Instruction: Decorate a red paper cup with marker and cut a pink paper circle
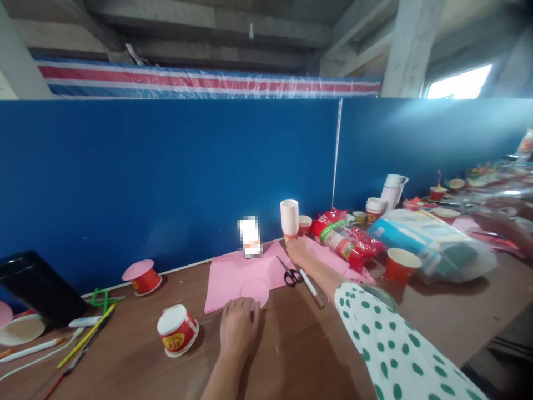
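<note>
My left hand (239,328) is low on the brown table, its fingers curled at the near edge of a pink paper circle (255,290). The circle overlaps a larger pink sheet (227,278). Farther off, my right hand (297,253) closes at the base of a stack of paper cups (289,216), white above with red at the bottom; its fingertips are partly hidden. Black-handled scissors (292,276) and a white marker (311,288) lie between the hands. Left of my left hand, a red-and-white paper cup (179,330) stands upside down.
A red cup topped with a pink disc (139,272) stands by the blue partition (166,178). A black container (37,289) and pens are at left. On the right are a red packet (345,239), an orange-red cup (402,266), a plastic-wrapped package (433,244) and a co-worker's hand (506,225).
</note>
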A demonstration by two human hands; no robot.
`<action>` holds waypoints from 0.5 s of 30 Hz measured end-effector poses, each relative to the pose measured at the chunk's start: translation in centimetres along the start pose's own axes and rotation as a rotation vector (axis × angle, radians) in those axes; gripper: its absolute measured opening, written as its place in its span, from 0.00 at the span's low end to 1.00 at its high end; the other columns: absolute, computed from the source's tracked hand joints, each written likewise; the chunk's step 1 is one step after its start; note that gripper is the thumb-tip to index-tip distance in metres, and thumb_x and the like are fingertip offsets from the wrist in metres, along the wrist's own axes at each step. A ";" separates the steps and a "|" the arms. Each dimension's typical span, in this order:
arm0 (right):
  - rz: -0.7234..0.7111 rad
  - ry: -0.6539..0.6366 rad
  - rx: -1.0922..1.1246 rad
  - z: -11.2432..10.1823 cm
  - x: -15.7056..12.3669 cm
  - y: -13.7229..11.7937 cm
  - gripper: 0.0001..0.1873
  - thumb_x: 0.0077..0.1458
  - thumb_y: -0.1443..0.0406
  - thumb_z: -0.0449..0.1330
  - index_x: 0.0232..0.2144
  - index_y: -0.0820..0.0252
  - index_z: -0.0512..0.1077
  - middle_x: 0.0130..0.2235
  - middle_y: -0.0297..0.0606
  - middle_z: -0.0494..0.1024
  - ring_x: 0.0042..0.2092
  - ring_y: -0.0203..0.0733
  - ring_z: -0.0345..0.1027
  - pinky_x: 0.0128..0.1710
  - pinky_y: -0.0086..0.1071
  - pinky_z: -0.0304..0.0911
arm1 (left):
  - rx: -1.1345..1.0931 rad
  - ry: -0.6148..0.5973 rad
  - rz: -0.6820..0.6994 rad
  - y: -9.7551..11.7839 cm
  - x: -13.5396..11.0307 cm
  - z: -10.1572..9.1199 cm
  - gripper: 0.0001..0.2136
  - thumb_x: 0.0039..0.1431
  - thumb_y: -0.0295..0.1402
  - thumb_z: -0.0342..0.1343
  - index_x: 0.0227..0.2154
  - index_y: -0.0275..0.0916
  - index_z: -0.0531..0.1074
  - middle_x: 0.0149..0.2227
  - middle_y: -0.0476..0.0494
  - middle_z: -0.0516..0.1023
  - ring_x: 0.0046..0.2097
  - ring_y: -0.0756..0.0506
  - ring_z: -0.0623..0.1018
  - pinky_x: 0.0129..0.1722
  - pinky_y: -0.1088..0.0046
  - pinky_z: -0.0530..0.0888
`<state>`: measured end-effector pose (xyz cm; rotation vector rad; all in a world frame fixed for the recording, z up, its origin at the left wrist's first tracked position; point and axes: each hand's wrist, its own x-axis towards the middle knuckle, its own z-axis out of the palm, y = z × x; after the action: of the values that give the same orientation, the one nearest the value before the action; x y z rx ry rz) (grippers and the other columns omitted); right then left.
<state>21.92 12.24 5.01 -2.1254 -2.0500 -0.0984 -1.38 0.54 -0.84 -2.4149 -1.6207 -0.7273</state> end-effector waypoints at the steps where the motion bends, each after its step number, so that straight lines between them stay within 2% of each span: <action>1: 0.012 -0.007 -0.008 0.3 0.2 0.1 0.16 0.60 0.62 0.56 0.49 0.62 0.67 0.50 0.43 0.70 0.46 0.44 0.69 0.44 0.42 0.67 | -0.003 0.002 -0.001 0.0 0.0 0.0 0.14 0.62 0.35 0.42 0.31 0.39 0.73 0.31 0.42 0.77 0.37 0.42 0.74 0.40 0.65 0.65; 8: 0.042 -0.017 -0.035 1.8 0.9 0.3 0.16 0.60 0.62 0.56 0.50 0.62 0.66 0.50 0.42 0.70 0.46 0.44 0.69 0.44 0.43 0.68 | -0.014 -0.013 -0.021 0.1 0.1 0.0 0.14 0.62 0.36 0.42 0.32 0.39 0.73 0.33 0.41 0.76 0.38 0.42 0.74 0.40 0.65 0.65; 15: -0.023 0.015 0.036 1.2 0.6 0.0 0.15 0.61 0.62 0.56 0.49 0.61 0.67 0.50 0.43 0.70 0.46 0.43 0.69 0.44 0.41 0.67 | -0.011 -0.030 -0.028 0.1 0.0 -0.1 0.15 0.63 0.36 0.41 0.31 0.39 0.73 0.32 0.41 0.76 0.37 0.41 0.73 0.40 0.64 0.65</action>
<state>21.88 13.02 3.88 -2.0744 -2.0523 -0.0795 -1.25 0.49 -0.74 -2.4261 -1.6698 -0.7096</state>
